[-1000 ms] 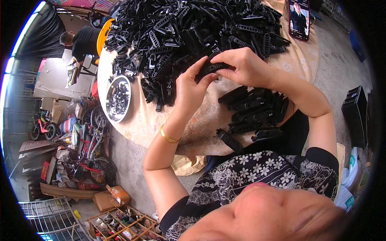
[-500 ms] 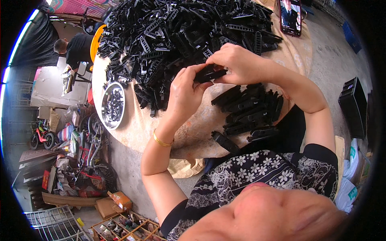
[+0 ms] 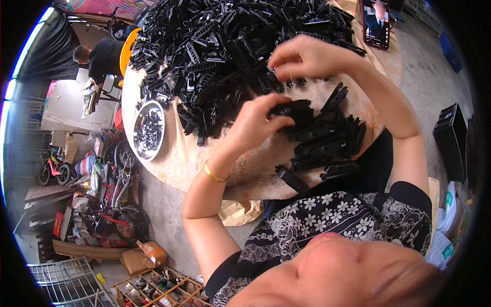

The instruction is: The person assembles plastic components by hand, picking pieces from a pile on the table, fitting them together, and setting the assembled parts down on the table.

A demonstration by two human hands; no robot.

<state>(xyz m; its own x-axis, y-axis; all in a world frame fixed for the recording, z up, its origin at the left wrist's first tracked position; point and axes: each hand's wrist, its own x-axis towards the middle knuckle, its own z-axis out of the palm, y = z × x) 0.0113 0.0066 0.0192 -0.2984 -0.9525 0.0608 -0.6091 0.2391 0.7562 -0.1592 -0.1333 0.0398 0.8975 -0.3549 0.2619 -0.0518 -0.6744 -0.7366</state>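
Note:
My left hand is closed, thumb and fingers around a dark black plastic part. It holds this part just above a group of similar long black plastic pieces on the table's near side. My right hand hovers at the near right edge of a big heap of loose black plastic parts. Its fingers curve downward and are smeared by motion, so whether they grip anything is unclear. Left of the heap stands a round metal dish with small shiny pieces.
A patterned cloth covers the round table. A phone stands at the far right. Beyond the table, a person in dark clothes is at the left. A black crate is on the right floor; bicycles and boxes crowd the left.
My hands have come apart. The left has moved right and slightly down with the black plastic part, toward the grouped pieces; the right has let go and moved up to the heap.

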